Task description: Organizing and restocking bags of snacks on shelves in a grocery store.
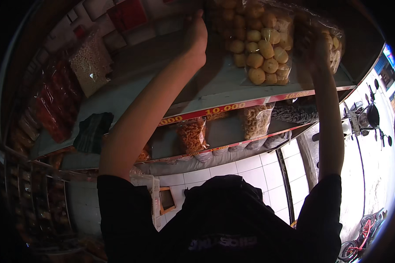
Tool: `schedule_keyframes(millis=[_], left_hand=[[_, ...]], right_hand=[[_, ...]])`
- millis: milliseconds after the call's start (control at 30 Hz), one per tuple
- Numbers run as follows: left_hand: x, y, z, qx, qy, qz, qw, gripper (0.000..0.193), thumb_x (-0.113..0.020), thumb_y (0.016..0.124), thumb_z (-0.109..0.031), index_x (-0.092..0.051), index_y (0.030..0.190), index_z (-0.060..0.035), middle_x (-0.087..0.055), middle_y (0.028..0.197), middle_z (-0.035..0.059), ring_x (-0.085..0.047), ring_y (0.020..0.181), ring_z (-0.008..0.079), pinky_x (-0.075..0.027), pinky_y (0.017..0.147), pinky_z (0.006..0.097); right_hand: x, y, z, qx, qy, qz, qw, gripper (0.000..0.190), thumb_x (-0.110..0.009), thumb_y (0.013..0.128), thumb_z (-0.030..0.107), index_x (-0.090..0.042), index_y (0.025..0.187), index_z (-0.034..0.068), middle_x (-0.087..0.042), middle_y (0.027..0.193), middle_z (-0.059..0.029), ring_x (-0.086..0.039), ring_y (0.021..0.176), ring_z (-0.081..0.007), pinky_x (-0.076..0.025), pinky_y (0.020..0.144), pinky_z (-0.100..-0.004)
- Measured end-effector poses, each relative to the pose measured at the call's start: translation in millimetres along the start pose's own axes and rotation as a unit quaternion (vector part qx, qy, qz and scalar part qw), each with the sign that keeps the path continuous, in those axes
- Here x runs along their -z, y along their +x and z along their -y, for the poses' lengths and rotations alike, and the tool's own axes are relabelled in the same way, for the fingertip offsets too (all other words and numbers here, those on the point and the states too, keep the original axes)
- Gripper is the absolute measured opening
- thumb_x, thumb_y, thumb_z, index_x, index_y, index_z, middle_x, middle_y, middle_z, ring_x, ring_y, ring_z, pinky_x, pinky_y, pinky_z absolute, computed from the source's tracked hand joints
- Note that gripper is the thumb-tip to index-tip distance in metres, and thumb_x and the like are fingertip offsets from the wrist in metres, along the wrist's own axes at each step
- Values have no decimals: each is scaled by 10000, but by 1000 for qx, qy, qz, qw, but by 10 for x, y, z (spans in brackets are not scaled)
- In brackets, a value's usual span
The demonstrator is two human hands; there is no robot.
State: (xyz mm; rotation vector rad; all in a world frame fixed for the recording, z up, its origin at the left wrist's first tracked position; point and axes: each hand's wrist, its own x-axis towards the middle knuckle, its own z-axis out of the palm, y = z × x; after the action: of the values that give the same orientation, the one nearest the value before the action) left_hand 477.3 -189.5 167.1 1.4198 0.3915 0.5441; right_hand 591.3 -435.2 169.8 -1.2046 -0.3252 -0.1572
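Note:
Both my arms reach up over a grey shelf board [135, 85]. My left hand [197, 36] is raised above the board, left of a clear plastic bag of round, pale-yellow snacks [266, 56]; its fingers are dim, and whether they touch anything is unclear. My right hand [311, 46] lies in shadow between that bag and another clear bag of yellowish snacks [335, 49] at the right end. It is near or against this second bag, but its fingers are too dark to tell a grip. More bags of round snacks stand behind, partly hidden.
At the left are a bag of small white balls [90, 64], red-filled bags [57, 102] and a dark folded cloth [92, 131]. A lower shelf holds bags of orange snacks [193, 134] and pale curled snacks [256, 121]. Beyond are white floor tiles [250, 167] and a parked motorcycle [365, 115].

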Motion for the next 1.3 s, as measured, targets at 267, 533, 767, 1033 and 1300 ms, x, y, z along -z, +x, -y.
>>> schedule_keyframes(millis=[267, 533, 767, 1033, 1300], left_hand=[[-553, -384, 202, -71, -19, 121, 990, 776, -365, 850, -615, -242, 1404, -85, -303, 1418, 104, -268, 1312, 198, -155, 1085, 365], [-694, -541, 358, -88, -33, 104, 990, 653, -367, 895, -548, -327, 1348, -79, -398, 1328, 79, -385, 1223, 178, -270, 1040, 338], [-531, -450, 306, -233, -15, 111, 966, 572, -388, 921, -477, -367, 1317, -64, -433, 1281, 86, -430, 1184, 169, -330, 1009, 313], [-3, -418, 44, -233, -44, 54, 970, 538, -385, 918, -464, -401, 1279, -66, -445, 1250, 93, -444, 1159, 177, -351, 985, 298], [936, -43, -235, -116, 24, -10, 993, 561, -422, 842, -504, -470, 1207, -80, -519, 1155, 81, -475, 1100, 194, -369, 933, 344]], right_hand=[[-253, -344, -175, -146, 99, 186, 967, 569, -287, 949, 482, -372, 1309, 49, -482, 1263, -123, -460, 1194, -234, -367, 1013, -372], [-545, -453, -170, -117, 35, 130, 984, 513, -349, 944, 445, -403, 1287, 68, -516, 1218, -106, -543, 1092, -200, -451, 936, -322], [-670, -593, -139, -93, 121, 147, 977, 476, -358, 947, 411, -431, 1249, 51, -538, 1182, -98, -566, 1056, -197, -456, 925, -306], [-1204, -783, -45, 56, 24, 209, 976, 609, -323, 951, 448, -274, 1372, 10, -387, 1339, -151, -441, 1185, -246, -352, 1005, -335], [-2347, -547, -645, -116, 222, 250, 935, 592, -341, 931, 474, -398, 1294, 10, -477, 1254, -160, -487, 1121, -271, -386, 968, -365]])
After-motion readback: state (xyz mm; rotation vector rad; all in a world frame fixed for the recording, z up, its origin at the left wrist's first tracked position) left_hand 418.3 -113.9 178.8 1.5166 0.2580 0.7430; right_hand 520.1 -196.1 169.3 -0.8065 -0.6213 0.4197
